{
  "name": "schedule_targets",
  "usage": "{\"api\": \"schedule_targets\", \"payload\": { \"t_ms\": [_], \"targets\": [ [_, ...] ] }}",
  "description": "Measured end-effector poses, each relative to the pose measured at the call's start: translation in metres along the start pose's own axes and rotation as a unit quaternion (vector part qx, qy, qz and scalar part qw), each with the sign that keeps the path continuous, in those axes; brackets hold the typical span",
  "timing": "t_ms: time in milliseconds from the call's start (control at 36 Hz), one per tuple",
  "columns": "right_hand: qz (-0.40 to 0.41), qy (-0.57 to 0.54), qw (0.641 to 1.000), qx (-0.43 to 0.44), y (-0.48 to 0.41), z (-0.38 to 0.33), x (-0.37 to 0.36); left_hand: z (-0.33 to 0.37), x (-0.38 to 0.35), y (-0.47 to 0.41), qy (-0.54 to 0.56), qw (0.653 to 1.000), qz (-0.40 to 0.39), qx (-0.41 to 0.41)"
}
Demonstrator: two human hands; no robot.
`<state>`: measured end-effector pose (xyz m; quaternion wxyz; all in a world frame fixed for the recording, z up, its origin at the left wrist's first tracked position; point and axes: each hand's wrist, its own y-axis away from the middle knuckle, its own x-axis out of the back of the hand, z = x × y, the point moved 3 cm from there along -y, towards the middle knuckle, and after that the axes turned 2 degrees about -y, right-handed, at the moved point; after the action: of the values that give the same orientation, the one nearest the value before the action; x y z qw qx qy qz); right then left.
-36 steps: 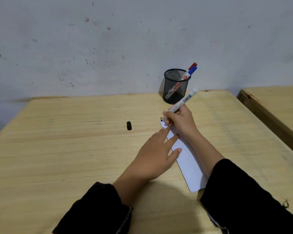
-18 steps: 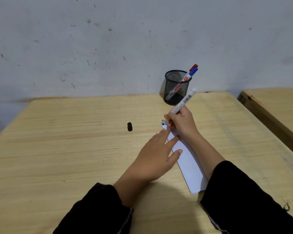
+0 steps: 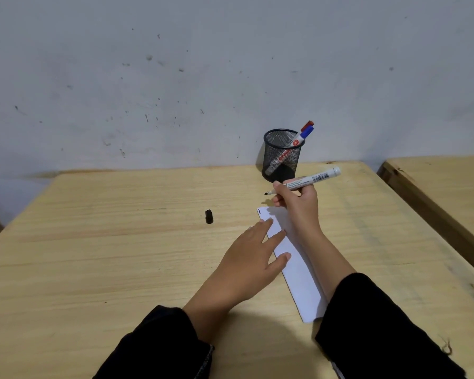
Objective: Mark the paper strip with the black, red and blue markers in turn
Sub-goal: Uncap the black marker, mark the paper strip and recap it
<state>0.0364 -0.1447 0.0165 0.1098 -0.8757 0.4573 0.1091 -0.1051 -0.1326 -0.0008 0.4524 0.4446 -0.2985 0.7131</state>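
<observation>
Short black stroke present at far end of white paper strip point(image 3: 293, 258) lying flat on pale wooden desk point(image 3: 121, 255). Left hand point(image 3: 246, 258) spread, fingertips pressing strip. Right hand point(image 3: 298, 203) pinching uncapped black-tipped white marker point(image 3: 307, 181), lifted clear. Loose black cap point(image 3: 209, 216) nearby. Red-capped marker point(image 3: 307, 125) and blue-capped marker point(image 3: 306, 132) in black mesh cup point(image 3: 281, 157), judged unused.
</observation>
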Motion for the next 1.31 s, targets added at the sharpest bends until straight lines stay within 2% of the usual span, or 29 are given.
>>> {"api": "schedule_targets", "payload": {
  "t_ms": [111, 278, 361, 417, 472, 556, 611, 722, 806, 889, 972, 1056, 1222, 1306],
  "targets": [
    [0.011, -0.069, 0.998, -0.004, 0.005, -0.023, -0.005, 0.006, 0.013, 0.004, -0.005, 1.000, 0.022, -0.003],
    [0.060, -0.137, 0.988, -0.039, 0.009, -0.015, -0.008, -0.001, 0.012, 0.003, -0.004, 1.000, 0.025, 0.005],
    [0.079, -0.145, 0.985, -0.045, 0.012, -0.007, -0.005, -0.004, 0.008, 0.002, 0.026, 0.999, 0.035, 0.006],
    [0.080, -0.148, 0.985, -0.044, 0.012, -0.004, -0.001, -0.007, 0.008, 0.003, 0.083, 0.995, 0.060, 0.011],
    [0.081, -0.156, 0.983, -0.045, 0.014, -0.002, 0.004, -0.009, 0.015, 0.004, 0.110, 0.985, 0.131, 0.006],
    [0.080, -0.164, 0.982, -0.046, 0.016, 0.001, 0.009, -0.022, 0.036, 0.004, 0.077, 0.954, 0.288, 0.036],
    [0.077, -0.168, 0.982, -0.043, 0.017, 0.002, 0.010, -0.036, 0.047, 0.002, 0.038, 0.939, 0.332, 0.085],
    [0.063, -0.193, 0.978, -0.046, 0.016, -0.001, 0.007, -0.060, 0.056, -0.002, 0.004, 0.940, 0.289, 0.180],
    [0.055, -0.204, 0.976, -0.050, 0.016, -0.001, 0.008, -0.068, 0.054, -0.007, 0.035, 0.952, 0.244, 0.183],
    [0.047, -0.199, 0.978, -0.050, 0.016, -0.001, 0.009, -0.068, 0.056, -0.007, 0.088, 0.947, 0.257, 0.174],
    [0.035, -0.188, 0.980, -0.046, 0.016, -0.001, 0.008, -0.061, 0.058, -0.009, 0.248, 0.902, 0.305, 0.181],
    [0.024, -0.187, 0.981, -0.039, 0.016, -0.002, 0.007, -0.055, 0.054, -0.019, 0.444, 0.806, 0.324, 0.219],
    [-0.015, -0.178, 0.984, -0.024, 0.016, -0.004, 0.007, -0.037, 0.037, -0.044, 0.665, 0.638, 0.298, 0.249],
    [-0.042, -0.174, 0.984, -0.012, 0.017, -0.006, 0.006, -0.025, 0.031, -0.048, 0.712, 0.592, 0.293, 0.238]
  ]
}}
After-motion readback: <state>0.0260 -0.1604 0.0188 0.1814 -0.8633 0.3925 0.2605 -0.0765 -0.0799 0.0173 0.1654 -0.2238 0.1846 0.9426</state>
